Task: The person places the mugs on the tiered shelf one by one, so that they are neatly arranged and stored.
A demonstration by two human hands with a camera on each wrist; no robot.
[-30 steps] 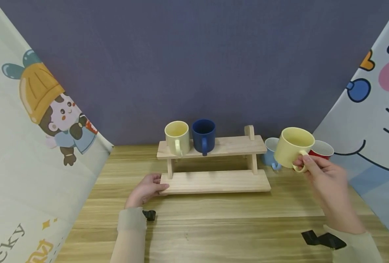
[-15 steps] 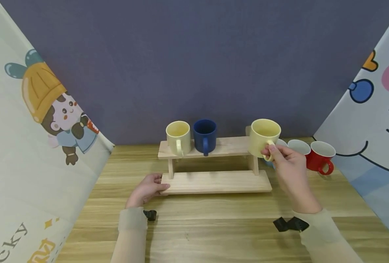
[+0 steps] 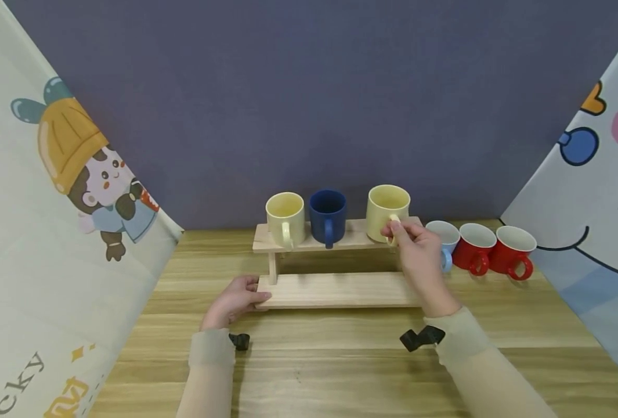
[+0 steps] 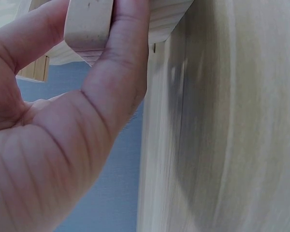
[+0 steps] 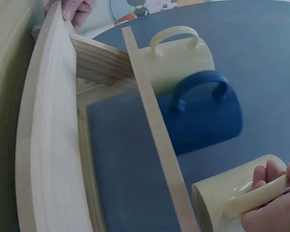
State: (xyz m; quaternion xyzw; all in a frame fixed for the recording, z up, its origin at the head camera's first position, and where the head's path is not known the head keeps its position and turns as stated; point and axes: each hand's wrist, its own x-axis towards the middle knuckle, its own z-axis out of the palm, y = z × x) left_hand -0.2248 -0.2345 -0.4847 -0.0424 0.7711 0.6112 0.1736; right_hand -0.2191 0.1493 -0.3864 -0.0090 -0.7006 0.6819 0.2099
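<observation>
My right hand (image 3: 418, 255) pinches the handle of a yellow mug (image 3: 382, 212) close over the right part of the wooden rack's upper shelf (image 3: 358, 232). In the right wrist view the base of this yellow mug (image 5: 217, 193) shows near the shelf edge. To its left on the same shelf stand a dark blue mug (image 3: 325, 217) and another yellow mug (image 3: 282, 217), handles toward me. My left hand (image 3: 235, 299) grips the left end of the rack's lower shelf (image 3: 340, 290), thumb on top. The left wrist view shows the board end (image 4: 89, 24) between thumb and fingers.
Right of the rack on the wooden table (image 3: 309, 371) stand a light blue mug (image 3: 441, 235) and two red mugs (image 3: 470, 249), side by side. A dark cloth wall (image 3: 309, 104) rises behind the rack, with printed cloths (image 3: 68, 278) at both sides.
My right hand has carried the yellow mug leftward from above the table mugs to over the upper shelf, near the dark blue mug. My left hand stays at the rack's left end.
</observation>
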